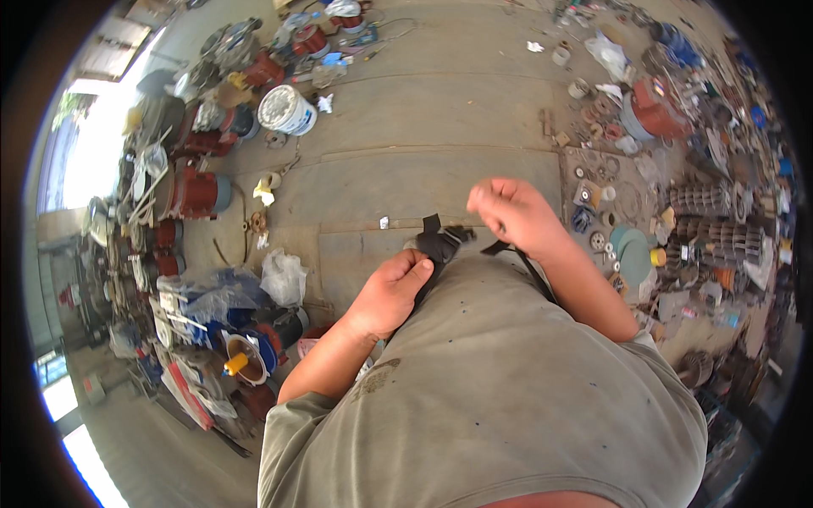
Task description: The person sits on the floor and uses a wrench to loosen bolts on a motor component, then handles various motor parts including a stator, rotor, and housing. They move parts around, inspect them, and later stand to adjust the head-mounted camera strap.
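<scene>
At the person's waist, the left hand [391, 292] grips a crumpled black strap pouch [440, 245], fingers clenched on it. The right hand [512, 212] is fisted around its thin black strap [508, 248] above the concrete floor [423, 127].

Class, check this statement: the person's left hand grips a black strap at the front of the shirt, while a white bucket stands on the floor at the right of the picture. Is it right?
Not quite. In the head view the left hand does grip the black strap at the shirt, but the white bucket stands on the floor at the upper left, not the right.
</scene>
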Tool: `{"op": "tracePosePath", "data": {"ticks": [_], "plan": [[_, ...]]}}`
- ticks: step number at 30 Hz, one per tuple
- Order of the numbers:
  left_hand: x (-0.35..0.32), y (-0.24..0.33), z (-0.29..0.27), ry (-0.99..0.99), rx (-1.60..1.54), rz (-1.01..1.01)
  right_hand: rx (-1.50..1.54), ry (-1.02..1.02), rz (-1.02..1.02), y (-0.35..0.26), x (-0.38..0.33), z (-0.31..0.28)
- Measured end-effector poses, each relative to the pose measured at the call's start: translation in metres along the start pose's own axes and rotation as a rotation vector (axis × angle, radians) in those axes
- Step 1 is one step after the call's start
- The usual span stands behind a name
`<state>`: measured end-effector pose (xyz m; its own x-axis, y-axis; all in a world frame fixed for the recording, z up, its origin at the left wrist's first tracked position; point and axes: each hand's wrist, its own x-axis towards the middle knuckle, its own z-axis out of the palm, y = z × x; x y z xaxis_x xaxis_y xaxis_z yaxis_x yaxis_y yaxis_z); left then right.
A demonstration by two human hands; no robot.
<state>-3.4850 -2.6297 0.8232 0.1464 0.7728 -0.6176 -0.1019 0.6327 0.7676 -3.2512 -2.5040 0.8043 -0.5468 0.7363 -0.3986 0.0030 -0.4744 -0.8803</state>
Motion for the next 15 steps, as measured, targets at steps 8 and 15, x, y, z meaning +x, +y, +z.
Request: {"op": "tracePosePath", "data": {"ticks": [8,15], "plan": [[0.027,0.013,0.018,-0.136,0.012,-0.042,0.105,0.258,0.061,0.013,-0.025,-0.039],[0.042,0.022,0.035,-0.141,-0.224,-0.077,-0.082,0.224,0.114,0.013,-0.029,-0.053]]}}
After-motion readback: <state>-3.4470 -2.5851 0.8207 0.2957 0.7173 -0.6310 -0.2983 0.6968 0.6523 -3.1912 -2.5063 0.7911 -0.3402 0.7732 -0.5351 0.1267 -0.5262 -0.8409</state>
